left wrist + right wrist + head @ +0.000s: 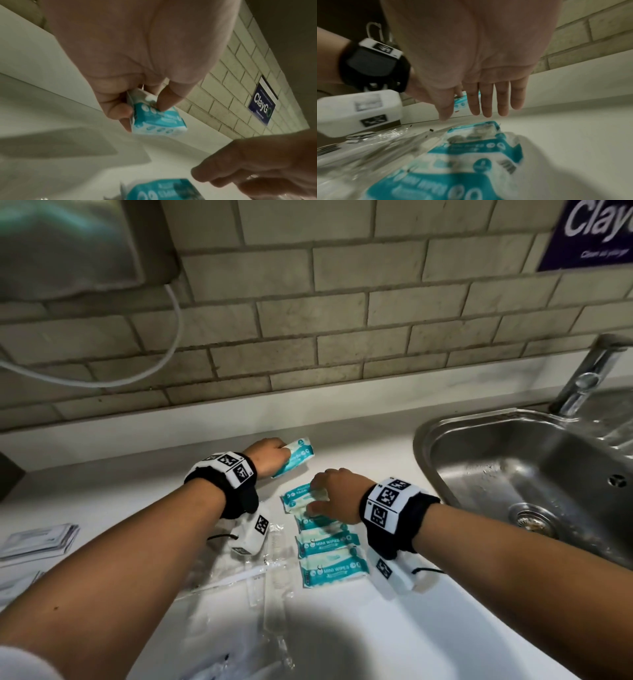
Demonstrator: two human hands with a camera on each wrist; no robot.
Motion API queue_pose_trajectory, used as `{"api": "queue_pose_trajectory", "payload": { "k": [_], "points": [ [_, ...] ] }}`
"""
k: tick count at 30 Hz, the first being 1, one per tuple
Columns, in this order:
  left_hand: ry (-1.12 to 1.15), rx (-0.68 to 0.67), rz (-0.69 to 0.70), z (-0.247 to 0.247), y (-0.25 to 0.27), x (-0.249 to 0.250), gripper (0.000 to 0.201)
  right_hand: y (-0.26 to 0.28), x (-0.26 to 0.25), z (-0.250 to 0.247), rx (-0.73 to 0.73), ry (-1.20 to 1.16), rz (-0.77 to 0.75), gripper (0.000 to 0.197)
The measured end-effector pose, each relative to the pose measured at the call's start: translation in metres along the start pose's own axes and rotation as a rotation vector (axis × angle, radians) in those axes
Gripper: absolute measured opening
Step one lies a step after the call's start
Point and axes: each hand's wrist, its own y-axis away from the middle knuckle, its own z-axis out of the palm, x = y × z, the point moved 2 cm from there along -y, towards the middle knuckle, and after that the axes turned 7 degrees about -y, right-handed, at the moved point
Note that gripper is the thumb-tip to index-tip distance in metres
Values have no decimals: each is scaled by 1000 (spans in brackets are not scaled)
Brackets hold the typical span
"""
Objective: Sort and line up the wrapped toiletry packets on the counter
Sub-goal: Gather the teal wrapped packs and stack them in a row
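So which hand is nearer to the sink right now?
Right. The right hand rests on the row of wipes packets, the side nearer the sink. The left hand is farther away, toward the wall, gripping a single wipes packet.

Column of wipe packets (330, 542) mid-counter (359, 642), sink (534, 474) right, clear wrappers (260, 587) left, one packet (295, 456) behind.

"MINI WIPES" in white on teal band of wipes packet (328, 543), and again on next packet (334, 570) nearer camera, both left of sink (424, 446). Smaller print on packets unreadable. Dark blue wall sign (262, 106) on tiles above sink: "ClayGO" in large white letters, cut off to "Clay" in head view; line beneath blurred.
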Motion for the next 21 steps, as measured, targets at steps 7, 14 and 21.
{"api": "queue_pose_trajectory", "payload": {
  "k": [7, 14, 21],
  "points": [
    [115, 88, 63, -23, 16, -29, 42, -45, -20, 9, -70, 68, 35, 56],
    [103, 161, 48, -30, 16, -43, 47, -61, -22, 1, -26, 136, 35, 69],
    [78, 137, -39, -5, -4, -41, 32, -44, 9, -27, 304, -408, 152, 50]
  ]
}}
